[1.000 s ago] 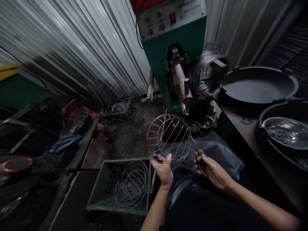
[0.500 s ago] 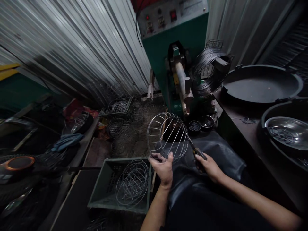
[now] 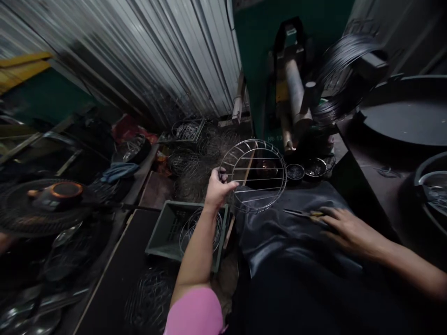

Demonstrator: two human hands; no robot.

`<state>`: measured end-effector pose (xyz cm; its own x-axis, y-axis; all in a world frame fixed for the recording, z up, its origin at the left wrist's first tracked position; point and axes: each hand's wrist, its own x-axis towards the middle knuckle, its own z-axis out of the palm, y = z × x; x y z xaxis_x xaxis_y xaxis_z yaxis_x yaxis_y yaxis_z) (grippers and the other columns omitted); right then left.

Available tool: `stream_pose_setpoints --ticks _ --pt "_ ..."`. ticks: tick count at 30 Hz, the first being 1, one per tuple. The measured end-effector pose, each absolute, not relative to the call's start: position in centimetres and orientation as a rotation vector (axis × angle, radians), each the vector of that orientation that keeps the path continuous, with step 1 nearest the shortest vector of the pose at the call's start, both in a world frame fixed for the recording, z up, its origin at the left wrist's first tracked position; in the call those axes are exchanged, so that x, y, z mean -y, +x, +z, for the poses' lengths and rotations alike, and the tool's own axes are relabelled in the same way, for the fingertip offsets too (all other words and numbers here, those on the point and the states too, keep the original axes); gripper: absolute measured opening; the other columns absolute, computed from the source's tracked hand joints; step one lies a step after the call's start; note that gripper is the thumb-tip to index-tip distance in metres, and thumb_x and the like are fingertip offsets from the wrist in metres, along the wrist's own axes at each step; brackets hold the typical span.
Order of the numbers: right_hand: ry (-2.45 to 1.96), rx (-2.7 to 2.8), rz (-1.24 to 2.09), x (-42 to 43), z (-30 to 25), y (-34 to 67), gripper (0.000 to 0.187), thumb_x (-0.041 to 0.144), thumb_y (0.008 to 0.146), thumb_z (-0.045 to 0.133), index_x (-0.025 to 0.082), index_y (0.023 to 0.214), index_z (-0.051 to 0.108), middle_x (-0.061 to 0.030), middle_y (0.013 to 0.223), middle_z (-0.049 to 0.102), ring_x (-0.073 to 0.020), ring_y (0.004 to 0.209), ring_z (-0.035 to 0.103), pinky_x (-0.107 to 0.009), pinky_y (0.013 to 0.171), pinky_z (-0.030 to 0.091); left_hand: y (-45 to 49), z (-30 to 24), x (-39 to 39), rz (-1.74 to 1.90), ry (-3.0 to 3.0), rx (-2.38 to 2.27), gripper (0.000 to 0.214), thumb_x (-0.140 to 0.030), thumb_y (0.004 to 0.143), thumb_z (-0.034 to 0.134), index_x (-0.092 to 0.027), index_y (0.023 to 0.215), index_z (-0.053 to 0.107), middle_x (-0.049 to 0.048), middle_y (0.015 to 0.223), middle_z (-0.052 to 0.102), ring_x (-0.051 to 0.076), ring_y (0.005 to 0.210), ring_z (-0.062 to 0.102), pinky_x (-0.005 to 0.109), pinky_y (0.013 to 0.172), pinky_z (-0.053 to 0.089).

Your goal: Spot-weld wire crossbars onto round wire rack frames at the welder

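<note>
A round wire basket frame, with straight parallel wires across its face, is held up at its left rim by my left hand. My left thumb and fingers close on the rim. To its right, low over a dark shiny apron, my right hand is on the handles of a pair of pliers. The jaws point left, toward the frame but apart from it. Motion blurs the right fingers, and part of the handles is hidden under them.
A green crate with wire frames stands at left. Behind the lap is a green machine with a metal arm. Small bowls sit below it. A wire coil and large black pans are at right.
My left hand has carried the wire frame up and turned its face toward me. My right hand has moved right with the pliers, down to the apron. The view has shifted left and down.
</note>
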<state>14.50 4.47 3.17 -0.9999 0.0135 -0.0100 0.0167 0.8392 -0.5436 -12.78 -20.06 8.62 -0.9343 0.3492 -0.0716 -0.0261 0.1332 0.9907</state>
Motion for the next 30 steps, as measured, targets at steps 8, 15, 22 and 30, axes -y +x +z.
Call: stream_pose_setpoints --ticks 8,15,22,30 --pt "-0.245 -3.150 -0.206 -4.6 1.5 12.5 0.034 0.038 0.085 0.043 0.019 0.104 0.063 -0.0156 0.118 0.056 -0.0307 0.100 0.053 -0.046 0.081 0.041 -13.0 7.9 19.9 1.728 0.507 -2.166 0.055 -0.015 0.042 0.074 -0.018 0.089 0.047 -0.0041 0.077 0.042 0.008 0.070 0.041 0.017 0.061 0.034" --pt "-0.390 -3.095 -0.013 -3.9 1.5 10.7 0.028 0.027 0.084 0.043 0.019 0.101 0.063 -0.0150 0.113 0.059 -0.0286 0.097 0.054 -0.041 0.076 0.041 -13.0 7.0 20.6 1.646 0.552 -2.206 0.053 -0.014 0.044 0.073 -0.018 0.090 0.046 -0.0051 0.074 0.041 0.007 0.066 0.038 0.018 0.061 0.033" --pt "-0.560 -3.071 0.041 -3.3 1.7 9.8 0.025 0.018 0.084 0.040 0.018 0.095 0.063 -0.0146 0.106 0.061 -0.0247 0.086 0.056 -0.037 0.072 0.038 -12.7 6.4 21.0 1.539 0.576 -2.220 0.055 -0.016 0.046 0.072 -0.018 0.094 0.045 -0.0073 0.068 0.037 0.006 0.061 0.035 0.018 0.058 0.032" --pt "-0.635 -3.030 0.197 -2.2 1.2 9.4 0.022 0.017 0.084 0.042 0.018 0.091 0.063 -0.0157 0.105 0.062 -0.0251 0.085 0.056 -0.034 0.069 0.036 -12.6 5.3 21.3 1.465 0.620 -2.252 0.053 -0.015 0.046 0.072 -0.018 0.092 0.046 -0.0070 0.068 0.038 0.006 0.061 0.036 0.018 0.056 0.031"
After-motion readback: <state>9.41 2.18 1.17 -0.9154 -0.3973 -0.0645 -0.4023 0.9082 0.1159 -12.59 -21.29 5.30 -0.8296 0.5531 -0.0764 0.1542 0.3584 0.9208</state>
